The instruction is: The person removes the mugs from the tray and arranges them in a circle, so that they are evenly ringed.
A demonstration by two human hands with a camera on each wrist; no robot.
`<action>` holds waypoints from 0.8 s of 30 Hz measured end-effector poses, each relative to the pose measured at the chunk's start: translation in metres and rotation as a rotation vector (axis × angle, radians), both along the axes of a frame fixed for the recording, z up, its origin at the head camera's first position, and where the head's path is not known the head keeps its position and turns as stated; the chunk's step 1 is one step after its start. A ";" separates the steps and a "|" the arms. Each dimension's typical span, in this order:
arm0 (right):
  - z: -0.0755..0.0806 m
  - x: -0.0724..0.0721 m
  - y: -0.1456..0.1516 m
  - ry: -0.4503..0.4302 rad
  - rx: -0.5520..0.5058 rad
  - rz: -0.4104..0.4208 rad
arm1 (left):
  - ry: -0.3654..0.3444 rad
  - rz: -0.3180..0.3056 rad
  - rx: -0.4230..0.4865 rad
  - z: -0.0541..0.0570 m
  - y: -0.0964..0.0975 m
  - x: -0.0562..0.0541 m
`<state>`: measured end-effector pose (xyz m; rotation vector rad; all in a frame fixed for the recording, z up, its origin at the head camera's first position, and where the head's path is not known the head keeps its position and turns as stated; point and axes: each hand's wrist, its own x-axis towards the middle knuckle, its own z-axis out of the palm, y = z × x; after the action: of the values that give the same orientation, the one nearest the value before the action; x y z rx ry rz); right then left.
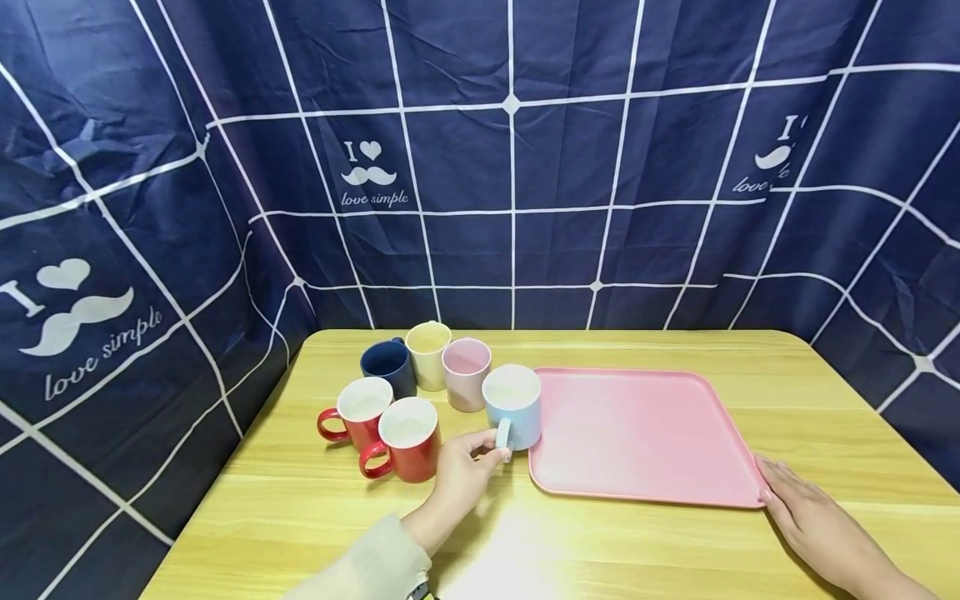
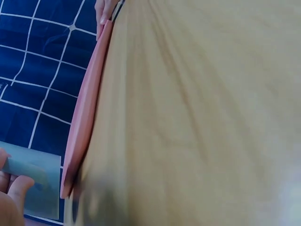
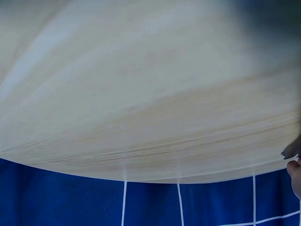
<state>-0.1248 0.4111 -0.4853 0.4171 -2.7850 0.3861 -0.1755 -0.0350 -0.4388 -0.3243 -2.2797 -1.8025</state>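
Note:
My left hand (image 1: 461,479) pinches the handle of a light blue mug (image 1: 517,417), which is upright with its white inside facing up. In the head view the mug overlaps the left edge of a pink tray (image 1: 637,437). The left wrist view catches the same mug (image 2: 44,188) at its lower left, partly behind the fingers. With fingers extended, my right hand (image 1: 813,517) rests against the tray's front right corner. Left of the blue mug stand a pink mug (image 1: 467,379) and a red mug (image 1: 416,450).
Behind that red mug are another red mug (image 1: 360,408), a dark blue mug (image 1: 390,367) and a cream mug (image 1: 429,358), close together. Everything stands on a wooden table (image 1: 600,550). Dark blue curtain (image 1: 570,167) with white lines encloses its back and sides.

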 end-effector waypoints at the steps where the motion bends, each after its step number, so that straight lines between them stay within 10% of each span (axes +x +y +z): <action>1: 0.000 0.000 0.000 -0.002 0.000 0.000 | -0.003 0.004 0.006 -0.001 -0.001 0.001; 24: 0.000 0.000 0.001 -0.031 -0.001 -0.007 | -0.071 0.133 0.140 -0.014 -0.014 0.019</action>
<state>-0.1251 0.4116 -0.4854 0.4037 -2.8158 0.3955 -0.1565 -0.0488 -0.4529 -0.0848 -2.1497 -1.9196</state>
